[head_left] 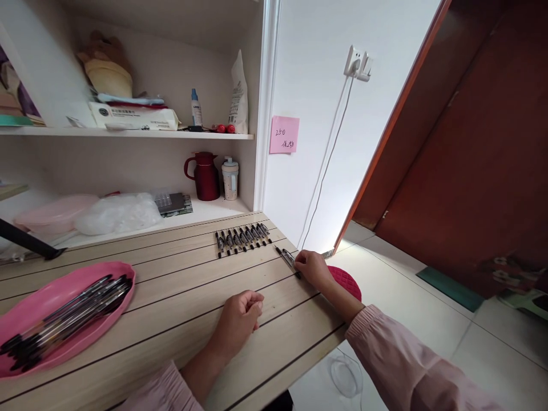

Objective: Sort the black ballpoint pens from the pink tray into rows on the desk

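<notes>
On the wooden table's right edge, my right hand (313,267) has its fingertips closed on the near end of a pen (288,258). A slim dark piece lies close along that pen; whether it is a second pen I cannot tell. My left hand (240,315) rests on the tabletop with its fingers curled in, and nothing shows in it. Beyond both hands, several short black-and-clear pens (242,237) lie side by side in a row. At the left, a pink oval tray (128,273) holds a heap of pens (81,308) with black ends.
Shelves behind the table hold a dark red jug (206,177), a cup (230,178) and a clear plastic bag (120,214). A black stand leg (29,242) juts in at left. A red round stool seat (346,282) stands beside the right table edge.
</notes>
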The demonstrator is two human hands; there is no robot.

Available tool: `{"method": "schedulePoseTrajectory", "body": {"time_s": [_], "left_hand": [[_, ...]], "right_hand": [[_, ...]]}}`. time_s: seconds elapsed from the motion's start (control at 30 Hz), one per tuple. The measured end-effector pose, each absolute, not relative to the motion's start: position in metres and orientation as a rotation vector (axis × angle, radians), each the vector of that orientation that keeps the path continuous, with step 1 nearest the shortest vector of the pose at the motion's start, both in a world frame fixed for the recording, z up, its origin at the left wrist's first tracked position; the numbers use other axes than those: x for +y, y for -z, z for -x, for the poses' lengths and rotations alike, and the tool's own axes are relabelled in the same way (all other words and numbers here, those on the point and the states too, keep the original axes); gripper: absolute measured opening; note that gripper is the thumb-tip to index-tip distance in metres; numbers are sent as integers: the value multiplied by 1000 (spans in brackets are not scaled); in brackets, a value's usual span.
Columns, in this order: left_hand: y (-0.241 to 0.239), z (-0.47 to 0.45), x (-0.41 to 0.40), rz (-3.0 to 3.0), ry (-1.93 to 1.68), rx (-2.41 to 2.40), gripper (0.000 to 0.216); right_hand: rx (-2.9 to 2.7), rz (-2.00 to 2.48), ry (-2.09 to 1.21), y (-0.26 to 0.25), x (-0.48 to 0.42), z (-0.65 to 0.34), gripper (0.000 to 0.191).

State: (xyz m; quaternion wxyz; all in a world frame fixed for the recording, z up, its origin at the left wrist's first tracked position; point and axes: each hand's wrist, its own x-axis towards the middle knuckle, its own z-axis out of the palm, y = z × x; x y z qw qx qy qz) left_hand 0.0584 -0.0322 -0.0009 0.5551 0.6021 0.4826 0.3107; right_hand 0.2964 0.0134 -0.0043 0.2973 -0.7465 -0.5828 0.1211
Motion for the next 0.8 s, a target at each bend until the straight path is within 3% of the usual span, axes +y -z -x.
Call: {"method": "schedulePoseTrajectory", "body": {"time_s": [0.8], "left_hand": [[6,-60,-30,-1418,-735,1136,27]], "right_hand": [[-1413,1898,-312,-18,-7,-288,24]]}}
